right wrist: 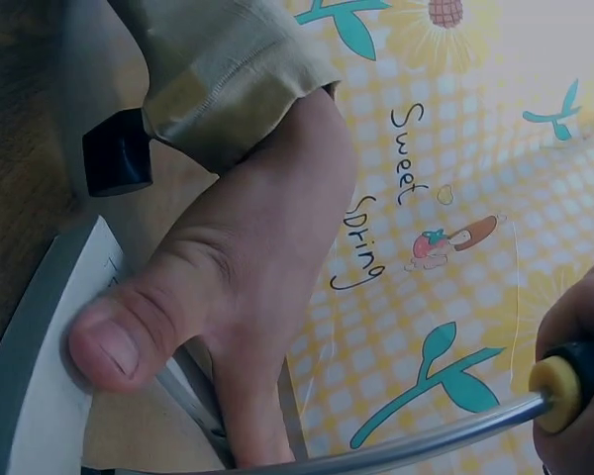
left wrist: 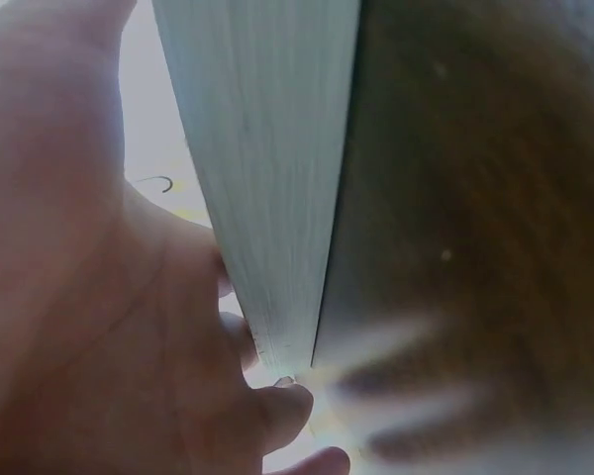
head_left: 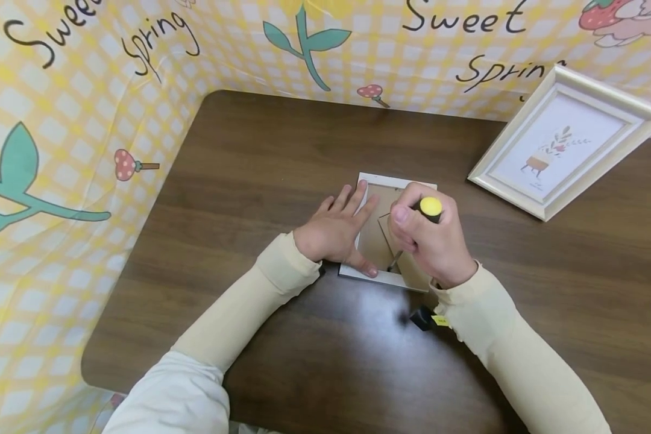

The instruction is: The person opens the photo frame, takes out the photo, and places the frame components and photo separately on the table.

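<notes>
A small white photo frame [head_left: 396, 181] lies on the table with its brown backing board [head_left: 374, 238] facing up. My left hand [head_left: 331, 235] is spread along its left side, thumb at the near rim and fingers reaching toward the far end. In the left wrist view, the frame's side edge [left wrist: 267, 148] runs beside the palm. My right hand [head_left: 434, 247] grips a screwdriver by its black handle with a yellow end [head_left: 430, 206]. Its metal shaft [right wrist: 426, 440] slants down, the tip at the near edge of the backing, close to my left thumb [right wrist: 129, 332].
A larger cream photo frame [head_left: 545, 208] with a plant print stands at the back right. Yellow checked cloth [head_left: 239, 66] surrounds the dark wooden table [head_left: 282, 157] at the back and left. A small black device [head_left: 422, 317] hangs at my right cuff.
</notes>
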Available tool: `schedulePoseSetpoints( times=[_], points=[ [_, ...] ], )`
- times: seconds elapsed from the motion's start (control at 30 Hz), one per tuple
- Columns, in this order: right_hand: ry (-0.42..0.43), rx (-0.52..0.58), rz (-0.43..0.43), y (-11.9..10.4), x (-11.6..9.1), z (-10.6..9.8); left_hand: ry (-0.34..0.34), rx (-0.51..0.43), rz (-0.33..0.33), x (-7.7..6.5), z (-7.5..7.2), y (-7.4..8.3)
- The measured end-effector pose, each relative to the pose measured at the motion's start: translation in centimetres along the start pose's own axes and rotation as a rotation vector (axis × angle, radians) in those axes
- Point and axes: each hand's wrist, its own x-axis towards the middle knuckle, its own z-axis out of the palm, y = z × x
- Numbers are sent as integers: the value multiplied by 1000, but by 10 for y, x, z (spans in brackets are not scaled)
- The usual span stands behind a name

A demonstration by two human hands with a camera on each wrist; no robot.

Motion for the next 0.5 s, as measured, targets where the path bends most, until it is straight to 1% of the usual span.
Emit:
schedulePoseSetpoints(
  times=[0.1, 0.2, 0.33, 0.5],
  points=[
    [19, 5, -15, 0, 0, -1, -13, 2, -11, 1, -1, 1],
    [54, 25, 13, 0, 3, -5, -25, 14, -18, 2, -1, 3],
    [132, 90, 118, 2, 13, -20, -26, 35, -17, 3, -1, 3],
    [283, 185, 268, 10, 28, -44, -33, 23, -13, 5, -1, 1]
  ],
)
